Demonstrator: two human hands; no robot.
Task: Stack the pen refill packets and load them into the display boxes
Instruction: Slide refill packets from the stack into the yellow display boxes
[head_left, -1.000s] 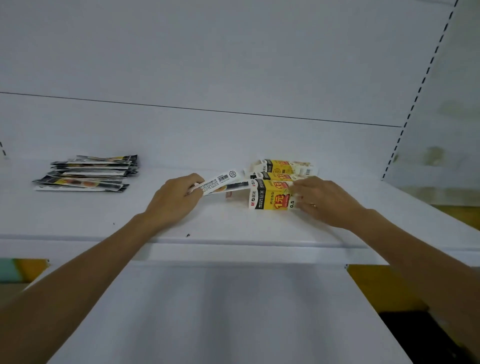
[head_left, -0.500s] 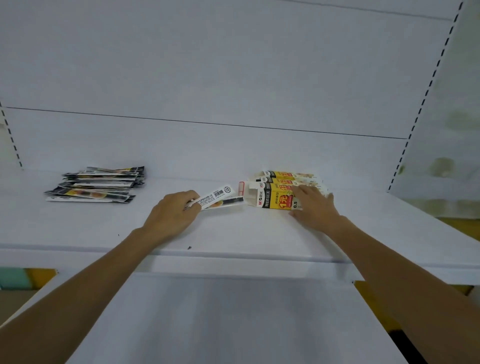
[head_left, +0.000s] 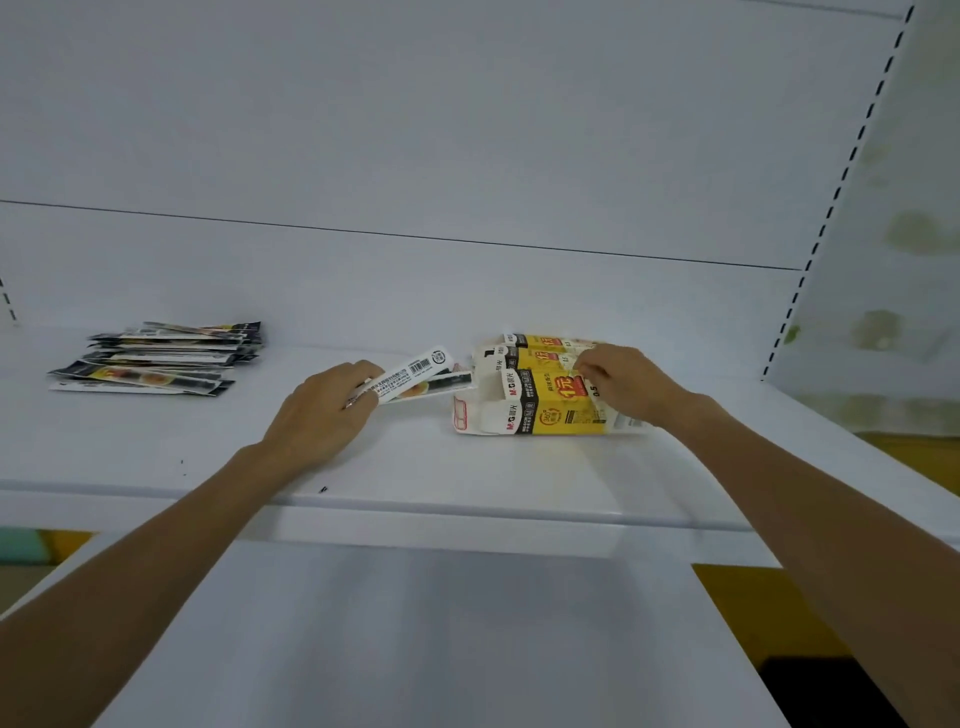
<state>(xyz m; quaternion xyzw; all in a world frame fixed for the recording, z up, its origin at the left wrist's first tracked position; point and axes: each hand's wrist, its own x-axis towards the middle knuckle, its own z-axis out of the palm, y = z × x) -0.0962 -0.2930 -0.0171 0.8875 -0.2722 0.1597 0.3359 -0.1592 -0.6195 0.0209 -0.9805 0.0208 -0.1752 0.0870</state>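
The pen refill packets (head_left: 421, 376) are long, flat sleeves, white-backed with a barcode, dark and yellow on the face. Our left hand (head_left: 317, 415) has its grip closed round one end of what looks like two. A loose pile (head_left: 156, 358) of more lies well apart at the far left of the white shelf (head_left: 415, 467). We count three yellow-and-black display boxes (head_left: 540, 410) side by side. Our right hand (head_left: 628, 387) curls its grip on the front one, whose left end flaps stand open.
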